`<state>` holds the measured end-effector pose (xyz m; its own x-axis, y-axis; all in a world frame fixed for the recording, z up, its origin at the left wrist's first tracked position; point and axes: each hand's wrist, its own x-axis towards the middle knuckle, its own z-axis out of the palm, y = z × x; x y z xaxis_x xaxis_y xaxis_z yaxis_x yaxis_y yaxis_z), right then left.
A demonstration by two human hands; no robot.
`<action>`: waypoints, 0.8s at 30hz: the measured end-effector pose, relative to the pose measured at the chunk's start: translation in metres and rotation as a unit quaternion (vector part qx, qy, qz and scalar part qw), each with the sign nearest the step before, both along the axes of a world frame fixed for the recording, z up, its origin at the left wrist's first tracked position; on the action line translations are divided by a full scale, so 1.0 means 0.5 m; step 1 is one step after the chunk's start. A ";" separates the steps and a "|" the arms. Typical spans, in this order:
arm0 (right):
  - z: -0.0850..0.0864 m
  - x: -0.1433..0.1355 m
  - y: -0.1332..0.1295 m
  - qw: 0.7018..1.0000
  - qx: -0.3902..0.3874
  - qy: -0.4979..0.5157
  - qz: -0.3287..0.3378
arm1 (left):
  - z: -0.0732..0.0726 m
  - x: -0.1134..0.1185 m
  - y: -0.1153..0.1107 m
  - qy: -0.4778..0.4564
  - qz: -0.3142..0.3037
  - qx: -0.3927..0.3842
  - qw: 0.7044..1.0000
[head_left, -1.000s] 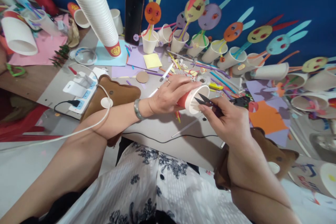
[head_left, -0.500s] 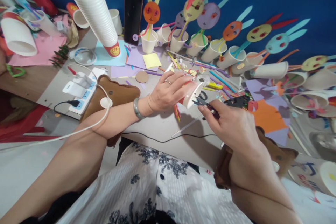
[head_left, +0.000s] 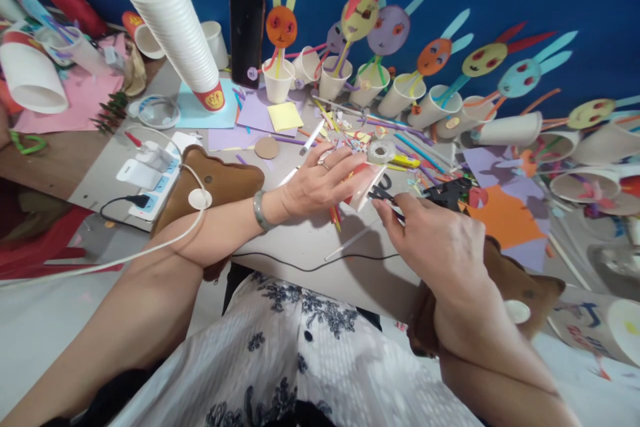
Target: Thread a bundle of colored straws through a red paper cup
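In the head view, my left hand [head_left: 323, 183] is wrapped around a paper cup [head_left: 367, 185] lying on its side, with its rim toward the right. My right hand [head_left: 430, 233] grips a small pair of dark scissors [head_left: 384, 198]. Their tips are at the cup's rim; I cannot tell whether they touch or cut it. My right fingers cover most of the handles. Beneath the cup, colored sticks [head_left: 335, 219] show. Just beyond it are a roll of clear tape [head_left: 381, 151] and a yellow cutter [head_left: 406, 161].
Rabbit-faced paper figures in cups [head_left: 279, 79] line the blue wall. A tall stack of cups [head_left: 173, 27] stands at the left, near a phone [head_left: 247, 37] and a power strip [head_left: 159, 195]. A white cable [head_left: 165, 248] crosses my left forearm. Orange paper [head_left: 505, 213] lies right.
The cup has turned, so its rim now shows more edge-on. My right hand has moved slightly left, with the scissors still at the rim. The whole view has shifted slightly.
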<state>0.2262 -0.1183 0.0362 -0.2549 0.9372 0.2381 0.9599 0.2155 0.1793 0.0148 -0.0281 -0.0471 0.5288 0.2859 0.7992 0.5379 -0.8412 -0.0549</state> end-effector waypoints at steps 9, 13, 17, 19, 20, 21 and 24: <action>0.001 -0.001 -0.001 1.000 -0.012 0.018 -0.018 | 0.002 0.000 -0.003 0.006 -0.020 -0.014 1.000; 0.003 0.010 0.000 0.998 0.034 0.042 -0.013 | -0.004 -0.002 0.008 -0.027 -0.058 -0.106 0.992; 0.012 0.021 -0.002 0.987 0.120 0.099 0.027 | -0.009 0.000 0.025 -0.124 -0.156 -0.230 0.953; 0.019 0.023 -0.002 0.976 0.146 0.150 0.055 | -0.004 0.003 0.031 -0.183 -0.195 -0.337 0.903; 0.021 0.024 -0.001 0.969 0.153 0.180 0.074 | 0.000 0.004 0.032 -0.213 -0.212 -0.403 0.864; 0.023 0.024 0.001 0.961 0.156 0.210 0.091 | 0.006 0.006 0.032 -0.242 -0.229 -0.472 0.816; 0.017 0.024 0.011 0.937 0.139 0.303 0.107 | 0.029 0.008 0.026 -0.316 -0.282 -0.642 0.638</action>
